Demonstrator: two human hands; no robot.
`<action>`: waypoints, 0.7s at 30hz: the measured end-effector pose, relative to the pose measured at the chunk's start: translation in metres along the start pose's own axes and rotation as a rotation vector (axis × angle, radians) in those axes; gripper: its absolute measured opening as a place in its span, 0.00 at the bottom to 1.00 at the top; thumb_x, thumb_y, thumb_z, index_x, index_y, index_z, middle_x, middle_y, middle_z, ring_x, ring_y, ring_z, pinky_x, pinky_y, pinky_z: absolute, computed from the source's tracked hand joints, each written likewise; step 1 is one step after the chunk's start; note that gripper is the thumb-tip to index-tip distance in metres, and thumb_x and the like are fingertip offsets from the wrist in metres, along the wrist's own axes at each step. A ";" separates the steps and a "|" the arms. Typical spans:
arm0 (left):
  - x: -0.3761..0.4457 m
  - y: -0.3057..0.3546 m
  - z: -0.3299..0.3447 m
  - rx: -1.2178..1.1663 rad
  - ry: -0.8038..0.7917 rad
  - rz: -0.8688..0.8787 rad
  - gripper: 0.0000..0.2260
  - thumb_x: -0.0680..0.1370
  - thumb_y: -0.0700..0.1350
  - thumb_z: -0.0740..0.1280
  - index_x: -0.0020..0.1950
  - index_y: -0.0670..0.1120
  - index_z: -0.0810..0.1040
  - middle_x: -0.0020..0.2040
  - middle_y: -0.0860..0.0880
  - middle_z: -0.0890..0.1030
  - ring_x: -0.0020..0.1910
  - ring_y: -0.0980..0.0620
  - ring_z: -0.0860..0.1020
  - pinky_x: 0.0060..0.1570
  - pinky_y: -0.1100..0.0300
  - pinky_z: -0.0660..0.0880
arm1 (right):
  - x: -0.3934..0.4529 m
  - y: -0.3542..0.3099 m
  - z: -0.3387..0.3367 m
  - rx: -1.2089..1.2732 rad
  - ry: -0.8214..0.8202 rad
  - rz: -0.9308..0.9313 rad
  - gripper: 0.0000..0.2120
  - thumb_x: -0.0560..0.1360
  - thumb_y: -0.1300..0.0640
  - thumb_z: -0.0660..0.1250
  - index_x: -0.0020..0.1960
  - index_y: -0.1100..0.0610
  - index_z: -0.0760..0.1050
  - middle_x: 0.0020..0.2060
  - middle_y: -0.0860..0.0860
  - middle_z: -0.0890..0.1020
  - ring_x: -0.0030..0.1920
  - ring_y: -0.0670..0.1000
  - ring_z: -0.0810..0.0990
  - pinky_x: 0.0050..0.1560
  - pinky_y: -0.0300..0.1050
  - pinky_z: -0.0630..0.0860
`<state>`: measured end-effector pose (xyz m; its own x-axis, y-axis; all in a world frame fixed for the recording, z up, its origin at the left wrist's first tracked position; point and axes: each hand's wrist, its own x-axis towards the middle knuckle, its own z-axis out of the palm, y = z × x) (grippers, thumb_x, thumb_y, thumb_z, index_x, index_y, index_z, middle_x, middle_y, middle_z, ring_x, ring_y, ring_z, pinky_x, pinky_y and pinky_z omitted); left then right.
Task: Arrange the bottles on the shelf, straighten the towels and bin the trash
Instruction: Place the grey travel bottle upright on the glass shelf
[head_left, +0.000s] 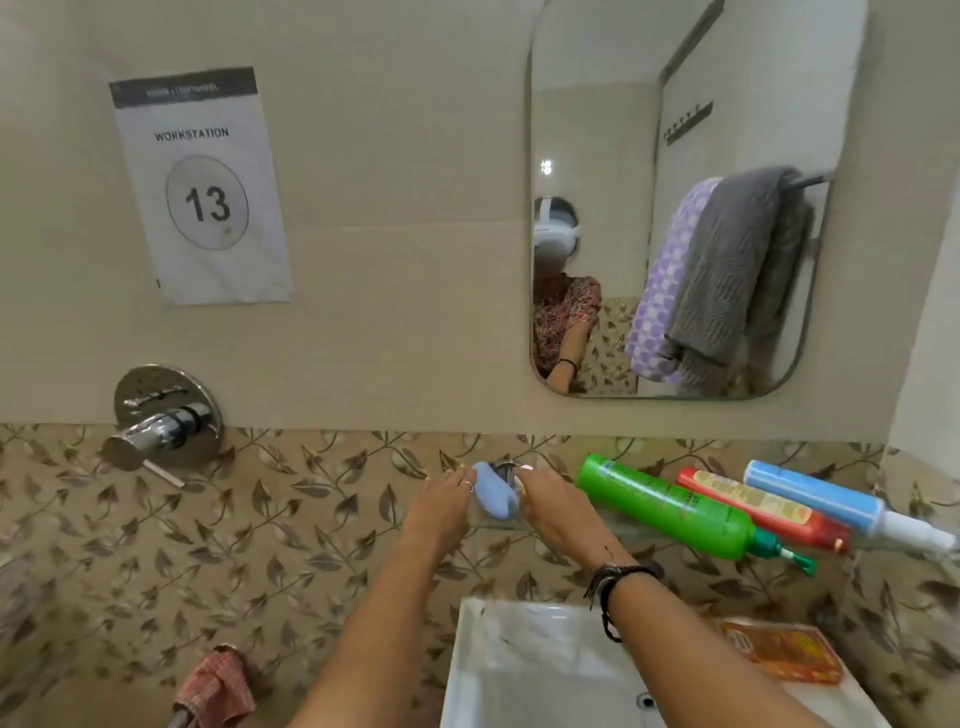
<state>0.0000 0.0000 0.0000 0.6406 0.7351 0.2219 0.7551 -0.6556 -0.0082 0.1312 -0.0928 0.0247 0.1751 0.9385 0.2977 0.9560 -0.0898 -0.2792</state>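
Paper sign (200, 184) marked "WORKSTATION 13", fixed to the beige wall tile at upper left. Chrome mixer valve (161, 415) below it, at the top edge of the leaf-patterned tile band. Red checked cloth (215, 686) at the bottom edge, bunched over a metal fitting. Left hand (441, 501) reaching forward, a ring on one finger, fingertips curled against the left side of a pale blue bottle (493, 491). That bottle stands at the left end of a clear wall shelf (623, 527), held between both hands. Right hand (556, 504), with dark thread bands at the wrist, fingers curled against the bottle's right side; both hands thus closed on the same item. White basin (524, 670) below the forearms, with an orange packet (784, 652) lying on its right rim. Green bottle (670, 506) next on the shelf, just right of the right hand, with a green pump top. Red bottle (763, 512) beside it, partly hidden behind the green one. Blue bottle (815, 496) with a white spray top, furthest right. Mirror (685, 208) on the wall above the shelf, rounded corners, reflecting a purple dotted towel (667, 291) and a grey towel (727, 275) hung side by side on a rail, the grey one overlapping the purple and unevenly draped.
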 end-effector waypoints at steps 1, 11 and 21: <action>0.004 0.000 -0.001 0.009 -0.015 0.021 0.26 0.78 0.36 0.55 0.76 0.42 0.53 0.77 0.45 0.57 0.74 0.48 0.60 0.72 0.54 0.58 | 0.009 0.002 0.003 0.043 0.004 0.018 0.12 0.76 0.62 0.55 0.58 0.61 0.71 0.56 0.60 0.77 0.53 0.60 0.77 0.43 0.47 0.68; 0.033 -0.007 0.040 -0.380 0.118 0.057 0.21 0.80 0.41 0.58 0.73 0.49 0.63 0.76 0.47 0.60 0.71 0.49 0.66 0.68 0.57 0.64 | 0.063 0.017 0.034 0.119 0.037 0.074 0.14 0.73 0.52 0.61 0.50 0.60 0.78 0.47 0.59 0.82 0.49 0.59 0.79 0.44 0.46 0.73; 0.049 -0.022 0.046 -0.666 0.378 -0.017 0.14 0.78 0.40 0.63 0.63 0.47 0.76 0.52 0.55 0.78 0.53 0.53 0.75 0.50 0.76 0.66 | 0.082 0.042 0.020 0.778 -0.061 0.198 0.13 0.70 0.67 0.59 0.47 0.60 0.81 0.34 0.57 0.82 0.34 0.53 0.81 0.31 0.43 0.80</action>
<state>0.0217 0.0583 -0.0339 0.4479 0.7151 0.5366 0.4440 -0.6989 0.5608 0.1810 -0.0129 0.0187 0.2895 0.9480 0.1320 0.4671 -0.0196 -0.8840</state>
